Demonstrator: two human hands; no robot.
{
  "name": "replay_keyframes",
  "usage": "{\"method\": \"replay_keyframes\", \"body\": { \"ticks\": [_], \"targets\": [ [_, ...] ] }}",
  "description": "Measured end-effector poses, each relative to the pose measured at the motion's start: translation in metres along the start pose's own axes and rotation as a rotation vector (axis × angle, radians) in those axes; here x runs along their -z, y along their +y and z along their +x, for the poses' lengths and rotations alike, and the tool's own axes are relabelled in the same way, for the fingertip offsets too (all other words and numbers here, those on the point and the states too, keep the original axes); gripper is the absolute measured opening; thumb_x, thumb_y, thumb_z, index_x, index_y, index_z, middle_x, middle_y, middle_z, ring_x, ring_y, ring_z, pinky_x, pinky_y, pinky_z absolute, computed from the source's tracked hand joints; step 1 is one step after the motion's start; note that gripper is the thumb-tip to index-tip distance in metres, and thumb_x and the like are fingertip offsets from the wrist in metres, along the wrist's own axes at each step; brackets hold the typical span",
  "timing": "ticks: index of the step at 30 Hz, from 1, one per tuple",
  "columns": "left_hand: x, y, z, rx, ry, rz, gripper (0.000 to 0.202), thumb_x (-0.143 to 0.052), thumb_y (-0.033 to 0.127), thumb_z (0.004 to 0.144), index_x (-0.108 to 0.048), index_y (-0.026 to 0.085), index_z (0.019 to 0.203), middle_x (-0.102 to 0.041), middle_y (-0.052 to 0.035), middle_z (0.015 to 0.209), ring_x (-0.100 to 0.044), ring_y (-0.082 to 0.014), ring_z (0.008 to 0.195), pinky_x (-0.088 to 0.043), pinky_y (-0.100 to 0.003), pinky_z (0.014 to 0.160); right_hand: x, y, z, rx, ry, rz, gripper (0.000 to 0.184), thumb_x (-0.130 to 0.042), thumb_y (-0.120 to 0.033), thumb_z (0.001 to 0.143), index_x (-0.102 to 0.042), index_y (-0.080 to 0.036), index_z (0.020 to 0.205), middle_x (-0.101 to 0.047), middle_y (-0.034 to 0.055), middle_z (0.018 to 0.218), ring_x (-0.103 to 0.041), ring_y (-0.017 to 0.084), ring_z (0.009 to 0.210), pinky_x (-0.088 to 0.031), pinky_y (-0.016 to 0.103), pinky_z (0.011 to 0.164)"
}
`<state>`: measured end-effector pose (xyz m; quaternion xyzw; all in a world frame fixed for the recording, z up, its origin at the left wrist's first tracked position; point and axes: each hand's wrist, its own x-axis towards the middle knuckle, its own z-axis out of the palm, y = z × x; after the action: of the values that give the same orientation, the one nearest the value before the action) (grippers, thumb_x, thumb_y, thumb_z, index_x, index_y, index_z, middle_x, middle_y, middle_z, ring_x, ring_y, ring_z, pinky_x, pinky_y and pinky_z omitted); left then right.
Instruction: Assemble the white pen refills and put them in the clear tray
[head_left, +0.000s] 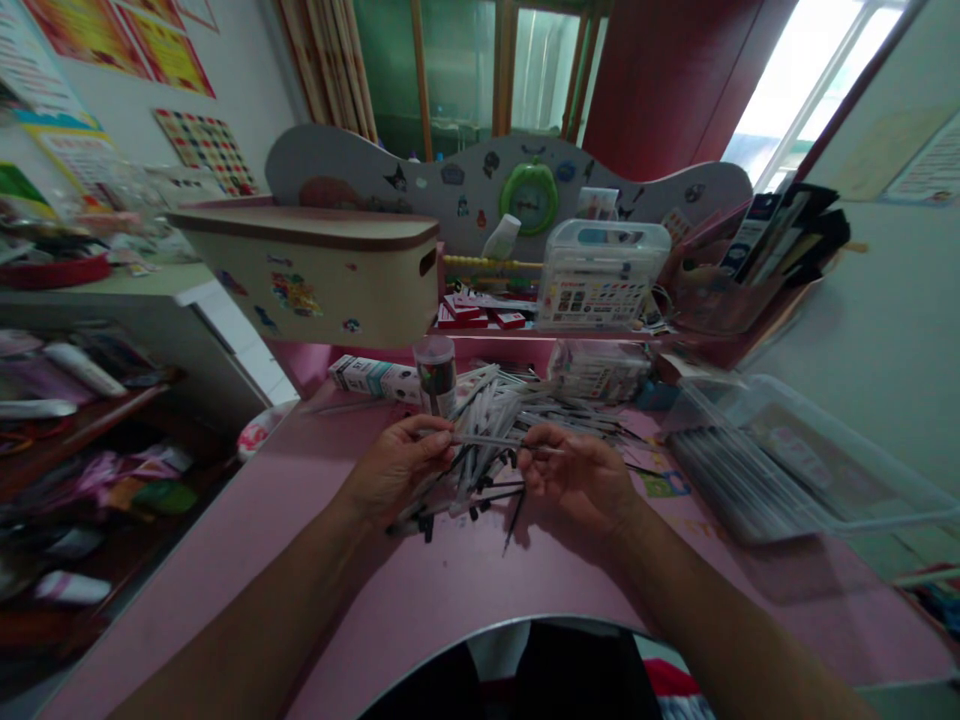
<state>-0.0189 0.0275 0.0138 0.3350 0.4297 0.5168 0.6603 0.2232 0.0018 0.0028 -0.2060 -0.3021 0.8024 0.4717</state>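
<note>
Between my two hands lies a slim, pale pen barrel (487, 440), held roughly level above the desk. Thumb and fingers of my left hand (409, 455) pinch its left end. At the other end, the closed fingers of my right hand (574, 470) grip it; their tips hide what exactly sits there. Just behind and below is a loose pile of white and clear pen barrels (491, 400). Black pen caps (426, 527) and a thin dark refill (514, 522) lie at the pile's near edge.
A clear plastic bin (862, 515) holding rows of pens (739, 480) stands at the right on the pink desk (300, 540). Behind the pile are a clear cylindrical tub (435, 370) and a white carton (375, 378). A cream storage box (322, 280) overhangs the back left.
</note>
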Motion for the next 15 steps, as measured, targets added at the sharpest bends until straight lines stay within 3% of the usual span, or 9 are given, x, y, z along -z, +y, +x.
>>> {"method": "replay_keyframes", "body": {
  "ticks": [4,8,11,15],
  "targets": [
    [0.002,-0.001,-0.001,-0.003,-0.038,0.153,0.029,-0.093,0.023,0.052,-0.074,0.014,0.072,-0.069,-0.0009,0.062,-0.058,-0.0093,0.051,-0.047,-0.018,0.048,-0.001,0.002,0.0,0.001,0.052,-0.023,0.032,-0.077,-0.039,0.075,-0.066,-0.018,0.097,-0.071,0.0029,0.078,-0.06,0.011,0.061,-0.05,0.021,0.057],
    [0.002,-0.006,-0.004,0.028,-0.17,0.323,0.021,-0.088,0.025,0.06,-0.076,0.015,0.073,-0.069,-0.0024,0.063,-0.057,-0.0109,0.052,-0.044,-0.021,0.05,-0.001,0.013,0.006,0.011,0.079,-0.119,0.036,-0.086,-0.039,0.069,-0.063,-0.019,0.089,-0.057,-0.006,0.057,-0.044,0.006,0.043,-0.036,0.016,0.041],
    [0.0,-0.01,-0.006,0.061,-0.269,0.397,0.02,-0.086,0.028,0.062,-0.077,0.015,0.075,-0.07,-0.0037,0.064,-0.053,-0.0098,0.048,-0.038,-0.02,0.046,-0.003,0.02,0.008,0.007,0.113,-0.182,0.034,-0.088,-0.033,0.066,-0.062,-0.017,0.081,-0.057,-0.0059,0.056,-0.04,0.005,0.04,-0.033,0.015,0.038],
    [-0.001,-0.011,-0.006,0.036,-0.262,0.36,0.022,-0.086,0.032,0.063,-0.076,0.016,0.075,-0.069,-0.0026,0.062,-0.05,-0.0091,0.047,-0.036,-0.019,0.046,-0.004,0.018,0.002,-0.012,0.061,-0.122,0.036,-0.078,-0.05,0.075,-0.067,-0.017,0.086,-0.061,-0.002,0.059,-0.049,0.008,0.043,-0.039,0.016,0.039]
  ]
}}
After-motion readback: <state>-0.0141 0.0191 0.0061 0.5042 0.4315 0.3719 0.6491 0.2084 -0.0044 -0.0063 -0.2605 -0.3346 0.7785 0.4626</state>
